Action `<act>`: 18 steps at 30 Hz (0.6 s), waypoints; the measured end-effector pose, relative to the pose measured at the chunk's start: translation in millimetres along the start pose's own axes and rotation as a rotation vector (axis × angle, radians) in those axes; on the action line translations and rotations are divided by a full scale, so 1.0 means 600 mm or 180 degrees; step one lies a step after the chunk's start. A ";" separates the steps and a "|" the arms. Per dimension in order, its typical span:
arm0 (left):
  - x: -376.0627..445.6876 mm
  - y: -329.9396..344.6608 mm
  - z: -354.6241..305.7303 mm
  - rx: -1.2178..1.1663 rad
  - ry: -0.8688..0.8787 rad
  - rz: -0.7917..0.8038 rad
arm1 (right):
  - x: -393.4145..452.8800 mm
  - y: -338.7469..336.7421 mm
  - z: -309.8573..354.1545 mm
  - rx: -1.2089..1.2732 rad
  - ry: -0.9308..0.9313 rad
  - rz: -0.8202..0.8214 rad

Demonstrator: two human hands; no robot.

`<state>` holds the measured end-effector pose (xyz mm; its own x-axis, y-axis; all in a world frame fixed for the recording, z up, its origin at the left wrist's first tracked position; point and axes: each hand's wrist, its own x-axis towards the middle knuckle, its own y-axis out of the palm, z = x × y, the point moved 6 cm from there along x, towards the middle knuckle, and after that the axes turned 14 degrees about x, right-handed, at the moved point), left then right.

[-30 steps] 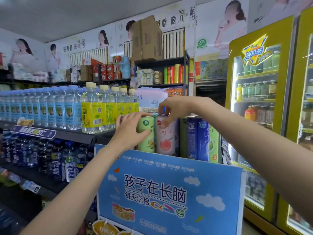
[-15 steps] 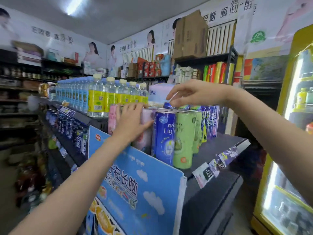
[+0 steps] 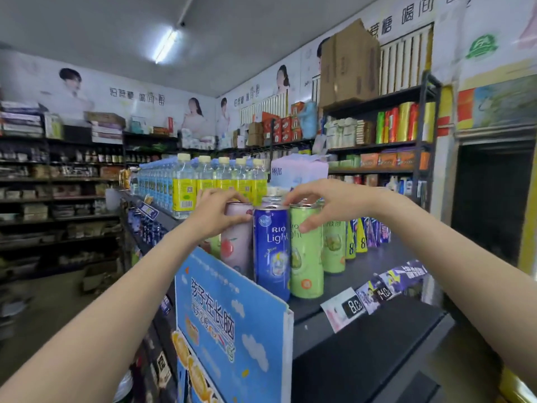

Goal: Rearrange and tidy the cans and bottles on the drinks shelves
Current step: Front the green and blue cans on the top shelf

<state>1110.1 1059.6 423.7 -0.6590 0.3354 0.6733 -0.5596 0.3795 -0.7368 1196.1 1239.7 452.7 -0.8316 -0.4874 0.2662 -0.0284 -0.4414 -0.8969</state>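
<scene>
Tall drink cans stand in rows on the dark top shelf [image 3: 357, 274]. At the front are a pink can [image 3: 236, 242], a blue can [image 3: 271, 251] and a green can [image 3: 305, 257]. My left hand [image 3: 216, 212] grips the top of the pink can. My right hand [image 3: 322, 203] holds the rim of the green can, thumb on its side. More green cans [image 3: 334, 245] and blue and yellow cans [image 3: 366, 232] stand behind. Water bottles with yellow labels [image 3: 203, 184] line the shelf further back.
A blue cardboard sign [image 3: 229, 318] hides the lower cans at the shelf's end. Price tags [image 3: 374, 292] hang along the shelf's front edge. A pale tissue pack [image 3: 296, 170] sits behind the cans. Stocked shelves run along the left wall and behind; a dark doorway [image 3: 491, 199] is at the right.
The view has swung left around the shelf's end. My left hand went from a green can to the pink can's top, and my right hand came down onto the front green can.
</scene>
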 end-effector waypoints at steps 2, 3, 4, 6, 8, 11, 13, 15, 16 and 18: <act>-0.006 0.009 0.006 -0.0033 0.0094 -0.0062 | 0.004 0.004 -0.006 -0.0067 0.0051 -0.0029; -0.011 0.012 0.008 -0.0030 0.0117 -0.0106 | 0.005 0.007 -0.009 -0.0055 0.0054 -0.0082; -0.017 0.016 0.009 -0.0033 0.0117 -0.0134 | 0.004 0.009 -0.013 -0.0022 0.0057 -0.0140; -0.029 0.018 0.006 -0.0057 -0.0009 -0.0107 | 0.002 0.012 -0.016 0.0059 0.0038 -0.0202; -0.042 0.010 -0.002 -0.0104 -0.0156 -0.0157 | -0.001 0.011 -0.018 0.0150 -0.0038 -0.0146; -0.061 -0.019 -0.030 -0.0722 -0.0267 -0.0614 | -0.007 0.003 -0.027 0.0364 -0.0175 -0.0053; -0.076 -0.030 -0.060 -0.1219 -0.0308 -0.0812 | -0.011 0.003 -0.044 0.0580 -0.0223 -0.0046; -0.084 -0.020 -0.095 -0.1536 -0.0331 -0.0632 | -0.015 0.011 -0.061 0.0822 -0.0321 -0.0121; -0.086 -0.012 -0.112 -0.1608 -0.0359 -0.0445 | -0.017 0.017 -0.069 0.0969 -0.0406 -0.0212; -0.089 0.007 -0.132 -0.1518 -0.0444 -0.0184 | -0.020 0.034 -0.089 0.1327 -0.0599 -0.0444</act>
<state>1182.6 1111.7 389.7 -0.7128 0.1962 0.6734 -0.3264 0.7570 -0.5661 1175.9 1276.9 412.2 -0.7196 -0.5131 0.4678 0.1245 -0.7582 -0.6401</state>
